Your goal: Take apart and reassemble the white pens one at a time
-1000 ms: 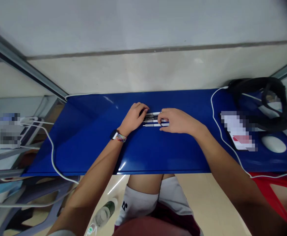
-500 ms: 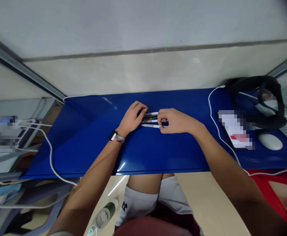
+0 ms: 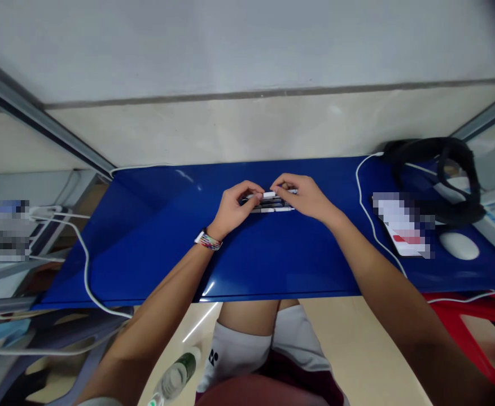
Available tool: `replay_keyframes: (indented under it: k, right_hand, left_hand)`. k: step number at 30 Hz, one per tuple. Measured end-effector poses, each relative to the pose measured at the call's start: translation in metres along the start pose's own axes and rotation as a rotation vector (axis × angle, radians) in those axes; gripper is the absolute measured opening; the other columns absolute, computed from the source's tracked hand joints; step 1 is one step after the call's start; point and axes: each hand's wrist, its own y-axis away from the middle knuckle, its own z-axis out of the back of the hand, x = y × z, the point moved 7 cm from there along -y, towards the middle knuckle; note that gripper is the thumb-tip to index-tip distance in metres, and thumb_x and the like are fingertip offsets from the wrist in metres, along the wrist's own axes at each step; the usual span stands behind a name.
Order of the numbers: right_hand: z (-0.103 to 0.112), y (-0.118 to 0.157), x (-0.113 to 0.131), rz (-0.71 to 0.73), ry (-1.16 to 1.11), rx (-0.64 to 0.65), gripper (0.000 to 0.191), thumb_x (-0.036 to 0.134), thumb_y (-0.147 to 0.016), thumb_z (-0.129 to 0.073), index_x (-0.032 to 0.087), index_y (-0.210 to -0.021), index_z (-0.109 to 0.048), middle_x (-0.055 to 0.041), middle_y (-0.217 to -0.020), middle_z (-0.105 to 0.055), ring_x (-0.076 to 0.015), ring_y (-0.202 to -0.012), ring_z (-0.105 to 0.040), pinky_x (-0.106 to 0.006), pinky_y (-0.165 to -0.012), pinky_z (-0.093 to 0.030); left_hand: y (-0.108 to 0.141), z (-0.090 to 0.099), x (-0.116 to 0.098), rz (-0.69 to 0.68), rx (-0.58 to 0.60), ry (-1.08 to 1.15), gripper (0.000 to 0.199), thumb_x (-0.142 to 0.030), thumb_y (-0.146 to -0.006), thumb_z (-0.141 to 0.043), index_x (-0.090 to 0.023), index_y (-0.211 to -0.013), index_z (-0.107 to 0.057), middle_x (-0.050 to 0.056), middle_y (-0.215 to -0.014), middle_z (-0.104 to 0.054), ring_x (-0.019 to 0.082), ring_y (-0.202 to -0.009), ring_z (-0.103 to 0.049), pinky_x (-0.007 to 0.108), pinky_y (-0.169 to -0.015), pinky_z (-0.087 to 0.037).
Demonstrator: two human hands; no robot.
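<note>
Several pens with white and dark barrels lie side by side on the blue table, running left to right. My left hand, with a banded watch at the wrist, has its fingers closed on the left end of the far white pen. At the right end of the pens is my right hand, its thumb and fingers pinched round the same far pen. My fingers cover parts of the pens.
To the right are a phone, a white mouse, a black headset strap and a white cable. A bottle stands below the table's front edge, left of my legs.
My right hand has moved from the near pen up to the far side of the group. The near pen now lies closer to the others. My left hand has shifted slightly right.
</note>
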Motion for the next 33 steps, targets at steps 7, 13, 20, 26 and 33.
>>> replay_keyframes:
  k: [7,13,20,26,33]
  right_hand:
    - [0.009,-0.007,-0.036,-0.183,-0.402,-0.199,0.036,0.056,-0.085,-0.089,0.023,-0.084,-0.075,0.0017,-0.064,-0.06,-0.0146,-0.059,-0.052,-0.03,-0.057,-0.042]
    - [0.006,-0.008,-0.047,-0.248,-0.651,-0.215,0.042,0.051,-0.069,-0.102,0.023,-0.087,-0.076,-0.0031,-0.079,-0.077,-0.0163,-0.066,-0.067,-0.031,-0.062,-0.057]
    - [-0.001,-0.006,-0.036,-0.165,-0.624,-0.199,0.04,0.052,-0.074,-0.1,0.024,-0.09,-0.075,-0.0025,-0.083,-0.078,-0.018,-0.072,-0.071,-0.036,-0.07,-0.064]
    - [0.002,-0.007,-0.041,-0.176,-0.654,-0.206,0.037,0.049,-0.078,-0.098,0.024,-0.092,-0.074,-0.0019,-0.083,-0.077,-0.0168,-0.071,-0.071,-0.034,-0.069,-0.063]
    - [-0.001,-0.006,-0.037,-0.184,-0.668,-0.179,0.039,0.051,-0.077,-0.098,0.024,-0.093,-0.074,-0.002,-0.084,-0.076,-0.017,-0.073,-0.07,-0.035,-0.071,-0.063]
  left_hand:
    - [-0.005,0.01,0.005,0.038,-0.108,0.083,0.017,-0.037,-0.099,-0.078,-0.022,-0.105,-0.075,0.005,-0.102,-0.078,0.017,-0.083,-0.074,0.032,-0.078,-0.061]
    - [-0.008,0.017,0.008,0.069,-0.135,0.138,0.021,-0.042,-0.099,-0.078,-0.022,-0.1,-0.074,0.002,-0.085,-0.074,0.014,-0.064,-0.069,0.029,-0.061,-0.054]
    - [-0.007,0.022,0.015,0.125,-0.185,0.177,0.049,-0.063,-0.105,-0.066,-0.024,-0.077,-0.06,-0.007,-0.048,-0.046,0.01,-0.04,-0.043,0.027,-0.049,-0.044]
    - [-0.01,0.029,0.007,0.057,-0.212,0.129,0.037,-0.059,-0.094,-0.082,-0.023,-0.1,-0.073,-0.001,-0.074,-0.07,0.014,-0.064,-0.065,0.029,-0.064,-0.055]
    - [-0.008,0.036,0.013,0.106,-0.224,-0.043,0.077,-0.075,-0.109,-0.048,-0.023,-0.054,-0.055,-0.001,-0.044,-0.046,0.012,-0.045,-0.044,0.03,-0.05,-0.037]
